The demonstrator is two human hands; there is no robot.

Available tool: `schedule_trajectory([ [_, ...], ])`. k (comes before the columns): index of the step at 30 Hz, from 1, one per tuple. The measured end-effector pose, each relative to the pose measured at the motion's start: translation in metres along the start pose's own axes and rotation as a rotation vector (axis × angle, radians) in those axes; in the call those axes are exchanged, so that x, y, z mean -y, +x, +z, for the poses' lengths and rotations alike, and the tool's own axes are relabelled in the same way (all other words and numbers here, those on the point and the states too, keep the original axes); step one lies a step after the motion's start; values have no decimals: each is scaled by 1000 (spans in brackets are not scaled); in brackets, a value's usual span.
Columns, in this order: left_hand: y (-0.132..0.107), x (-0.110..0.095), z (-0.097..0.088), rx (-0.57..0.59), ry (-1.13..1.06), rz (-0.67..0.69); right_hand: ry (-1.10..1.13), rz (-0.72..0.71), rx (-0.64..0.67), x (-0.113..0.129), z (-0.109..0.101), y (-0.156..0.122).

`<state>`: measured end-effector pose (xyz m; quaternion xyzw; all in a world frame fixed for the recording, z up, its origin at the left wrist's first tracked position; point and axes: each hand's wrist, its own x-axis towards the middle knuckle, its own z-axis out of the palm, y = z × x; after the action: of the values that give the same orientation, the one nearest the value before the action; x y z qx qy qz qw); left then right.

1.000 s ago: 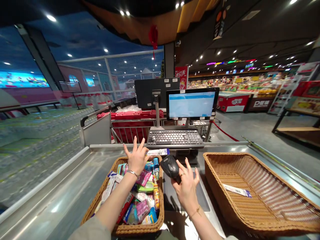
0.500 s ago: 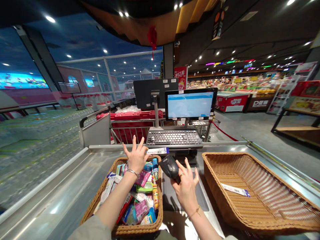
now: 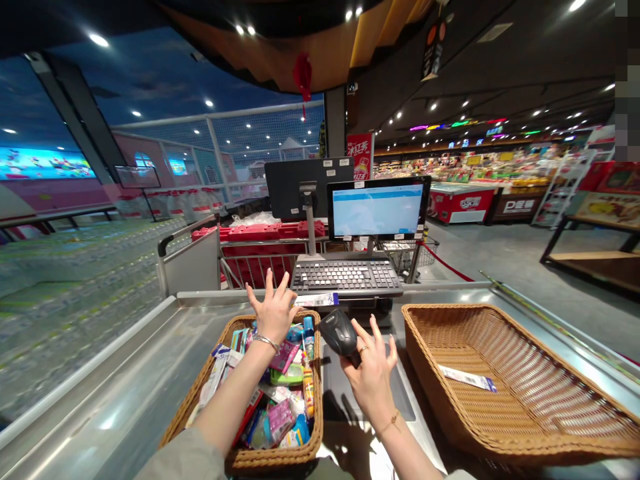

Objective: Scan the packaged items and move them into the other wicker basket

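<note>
My left hand is over the far end of the left wicker basket. Its thumb and forefinger pinch one end of a long, narrow white packet with a blue tip and a barcode; the other fingers are spread. My right hand grips a black barcode scanner, its head close to and just below the packet. Small packaged goods in many colours fill the left basket. In the right wicker basket lies a similar white packet with a blue end.
Beyond the hands stand a keyboard and a lit monitor, with a second screen turned away. A metal counter with raised edges surrounds the baskets. Past it are a cart and stacked bottles at the left.
The whole view has shifted slightly to the left. Both hands keep their holds, and the packet and scanner stay almost in place relative to each other.
</note>
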<state>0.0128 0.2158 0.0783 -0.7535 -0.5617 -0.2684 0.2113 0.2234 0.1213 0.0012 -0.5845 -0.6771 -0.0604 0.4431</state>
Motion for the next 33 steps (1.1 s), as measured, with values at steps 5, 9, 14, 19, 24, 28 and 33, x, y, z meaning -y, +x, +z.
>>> schedule_trajectory([
  [5, 4, -8, -1, -17, -21, 5, -37, 7, -60, -8, -8, 2],
  [9, 8, -20, -3, -14, -47, 9, -73, 44, -127, -17, -20, 5],
  [14, 16, -40, -2, -53, -69, 46, -114, 122, -206, -32, -37, 8],
  [19, 26, -61, 2, -118, -49, 94, -138, 201, -248, -45, -55, 11],
  [24, 35, -85, 6, -118, -57, 145, -154, 251, -285, -59, -75, 14],
  [28, 42, -106, 9, -108, -92, 188, -162, 317, -333, -71, -89, 14],
  [33, 49, -132, 15, -105, -137, 251, -154, 392, -392, -86, -107, 12],
])
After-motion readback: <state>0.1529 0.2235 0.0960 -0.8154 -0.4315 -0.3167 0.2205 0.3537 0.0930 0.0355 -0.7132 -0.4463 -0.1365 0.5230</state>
